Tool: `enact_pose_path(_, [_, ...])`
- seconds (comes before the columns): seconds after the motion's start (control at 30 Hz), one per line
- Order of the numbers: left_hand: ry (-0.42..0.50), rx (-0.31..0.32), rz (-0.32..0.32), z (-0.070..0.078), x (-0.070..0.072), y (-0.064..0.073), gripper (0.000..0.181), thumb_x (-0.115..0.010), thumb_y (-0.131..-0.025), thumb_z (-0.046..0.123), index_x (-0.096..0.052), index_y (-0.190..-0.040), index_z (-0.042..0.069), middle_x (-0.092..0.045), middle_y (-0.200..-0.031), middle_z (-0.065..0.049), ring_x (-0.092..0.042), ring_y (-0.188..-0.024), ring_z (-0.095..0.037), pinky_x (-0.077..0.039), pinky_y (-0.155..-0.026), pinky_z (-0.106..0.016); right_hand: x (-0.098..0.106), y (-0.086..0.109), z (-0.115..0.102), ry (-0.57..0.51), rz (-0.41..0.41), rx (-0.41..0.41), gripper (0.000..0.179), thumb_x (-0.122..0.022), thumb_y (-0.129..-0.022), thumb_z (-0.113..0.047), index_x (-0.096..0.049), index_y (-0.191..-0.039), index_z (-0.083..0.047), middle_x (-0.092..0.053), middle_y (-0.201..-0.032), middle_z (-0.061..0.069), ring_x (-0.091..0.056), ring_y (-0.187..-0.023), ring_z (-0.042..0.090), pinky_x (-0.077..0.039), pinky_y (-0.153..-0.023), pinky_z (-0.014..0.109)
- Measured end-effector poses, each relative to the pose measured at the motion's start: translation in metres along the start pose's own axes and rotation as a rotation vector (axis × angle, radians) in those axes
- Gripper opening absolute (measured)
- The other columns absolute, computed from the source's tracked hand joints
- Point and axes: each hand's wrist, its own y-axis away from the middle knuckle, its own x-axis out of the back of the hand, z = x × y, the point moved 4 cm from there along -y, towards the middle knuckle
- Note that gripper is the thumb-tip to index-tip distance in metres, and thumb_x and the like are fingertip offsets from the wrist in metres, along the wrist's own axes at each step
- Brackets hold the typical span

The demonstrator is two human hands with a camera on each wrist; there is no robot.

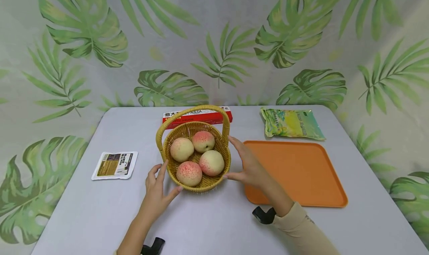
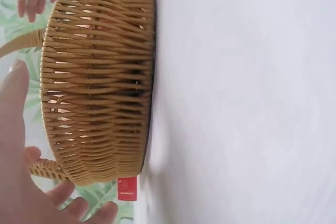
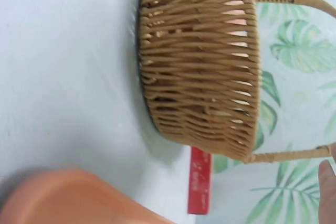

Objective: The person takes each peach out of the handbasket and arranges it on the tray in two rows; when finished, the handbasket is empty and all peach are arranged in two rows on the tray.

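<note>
A woven wicker basket (image 1: pixel 199 189) with an arched handle (image 1: pixel 160 136) stands upright on the table, holding several peaches (image 1: pixel 189 174) with pink blush. My left hand (image 1: pixel 155 197) is at the basket's near left side, thumb and fingers spread apart. On the opposite side, my right hand (image 1: pixel 250 168) has its thumb and fingers spread beside the rim. Both hands' fingertips are very close to the basket; whether they touch it I cannot tell. The left wrist view shows the basket's wall (image 2: pixel 100 77) past the spread left fingers. In the right wrist view, the basket (image 3: pixel 199 72) rests on the tabletop.
Behind the basket lies a red and white pasta box (image 1: pixel 201 118). An orange tray (image 1: pixel 298 173) sits at the right, partly under my right forearm. A green and yellow packet (image 1: pixel 291 124) is at the back right. A flat white-edged packet (image 1: pixel 115 165) lies at the left.
</note>
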Motion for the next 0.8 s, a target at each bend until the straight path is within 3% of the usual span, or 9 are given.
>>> enact_pose_path(0.1, [0.049,0.017,-0.009,-0.005,-0.006,0.000,0.084,-0.072,-0.077,0.032,-0.022,-0.143,0.015,-0.023,-0.132,-0.021,-0.023,-0.120,-0.041,-0.032,-0.089,-0.061,-0.010,-0.002,0.005,-0.013,-0.020,-0.010,0.100,-0.077,-0.067,-0.038,-0.019,-0.142,-0.003,-0.026,-0.142,0.015,-0.025,-0.129,0.025,-0.027,-0.103,0.044])
enact_pose_path(0.27, [0.145,0.022,-0.002,-0.012,-0.017,0.000,0.082,-0.072,-0.077,0.027,-0.023,-0.141,0.012,-0.023,-0.132,-0.023,-0.026,-0.120,-0.039,-0.036,-0.092,-0.055,-0.021,-0.005,0.008,-0.043,-0.032,-0.035,0.099,-0.077,-0.067,-0.036,-0.020,-0.142,-0.006,-0.027,-0.142,0.014,-0.024,-0.130,0.023,-0.027,-0.104,0.043])
enact_pose_path(0.47, [0.287,0.045,0.016,-0.009,-0.024,-0.001,0.080,-0.070,-0.079,0.019,-0.020,-0.140,0.008,-0.019,-0.136,-0.021,-0.030,-0.121,-0.033,-0.036,-0.096,-0.047,-0.031,-0.007,0.011,-0.075,-0.046,-0.059,0.098,-0.079,-0.066,-0.032,-0.021,-0.142,-0.008,-0.027,-0.143,0.011,-0.023,-0.130,0.022,-0.026,-0.104,0.042])
enact_pose_path(0.6, [0.400,0.097,0.008,-0.001,-0.022,-0.001,0.079,-0.069,-0.080,0.013,-0.018,-0.140,0.004,-0.016,-0.137,-0.023,-0.031,-0.121,-0.036,-0.034,-0.099,-0.044,-0.037,-0.007,0.016,-0.079,-0.062,-0.091,0.098,-0.078,-0.067,-0.033,-0.020,-0.143,-0.013,-0.026,-0.144,0.009,-0.022,-0.131,0.020,-0.025,-0.105,0.041])
enact_pose_path(0.8, [0.489,0.135,-0.011,0.024,-0.010,-0.001,0.077,-0.066,-0.082,0.006,-0.015,-0.139,-0.003,-0.012,-0.136,-0.028,-0.026,-0.122,-0.042,-0.026,-0.102,-0.048,-0.042,-0.008,0.022,-0.081,-0.059,-0.095,0.096,-0.079,-0.066,-0.031,-0.024,-0.141,-0.005,-0.028,-0.141,0.016,-0.023,-0.130,0.022,-0.025,-0.105,0.041])
